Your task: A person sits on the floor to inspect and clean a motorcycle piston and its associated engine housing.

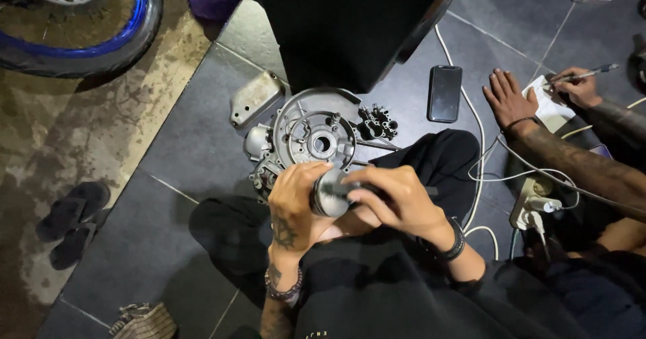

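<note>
Seen from the head camera, the person sits on the dark tiled floor [168, 157], both hands over their lap. The left hand [296, 201] and right hand [393, 201] have their fingers closed around a short metal cylinder [331, 194] held between them. Just beyond lies a round engine casing [313, 133]. A phone [445, 93] lies nearby, beside another person's hand [508, 100].

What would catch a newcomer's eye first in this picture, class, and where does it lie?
At the centre, the left hand and right hand together grip a round metal part. Just beyond them an open grey engine case lies on the dark floor tiles. At the right, another person's hand holds a pen over paper.
</note>
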